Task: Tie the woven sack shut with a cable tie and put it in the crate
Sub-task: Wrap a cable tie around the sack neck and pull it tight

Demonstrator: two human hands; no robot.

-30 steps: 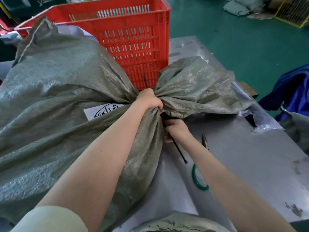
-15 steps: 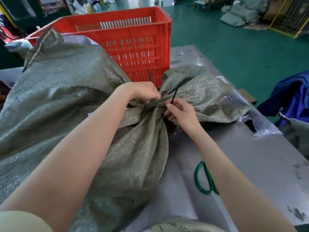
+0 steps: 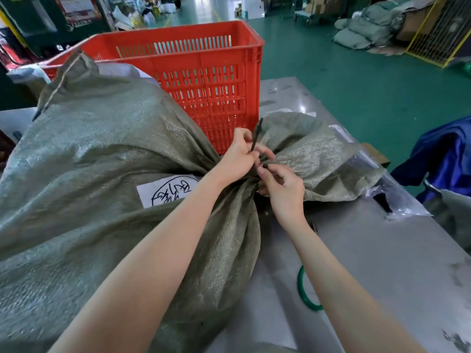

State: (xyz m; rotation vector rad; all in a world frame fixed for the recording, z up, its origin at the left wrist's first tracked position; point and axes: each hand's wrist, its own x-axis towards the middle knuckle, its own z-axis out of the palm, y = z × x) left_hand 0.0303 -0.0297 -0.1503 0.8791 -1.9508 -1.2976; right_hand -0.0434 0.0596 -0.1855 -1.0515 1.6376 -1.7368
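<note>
A big grey-green woven sack (image 3: 102, 154) lies on the metal table (image 3: 369, 250), its neck gathered at the centre and its loose mouth fanned out to the right. A white label with black writing (image 3: 167, 191) sits on it. A black cable tie (image 3: 256, 135) wraps the neck. My left hand (image 3: 238, 157) pinches the tie's free tail, which sticks up. My right hand (image 3: 281, 186) pinches the tie's head end just right of the neck. The red slatted crate (image 3: 204, 72) stands behind the sack.
Green-handled scissors (image 3: 304, 289) lie on the table under my right forearm. Clear plastic film (image 3: 397, 197) lies at the table's right edge, with a blue garment (image 3: 443, 154) beyond it. Piled sacks (image 3: 369, 29) and a yellow cage (image 3: 438, 31) stand on the green floor far back.
My right hand brought the tie up from under the neck and around it. My left hand let go of the bunched neck and took the tail. The two ends now meet on top.
</note>
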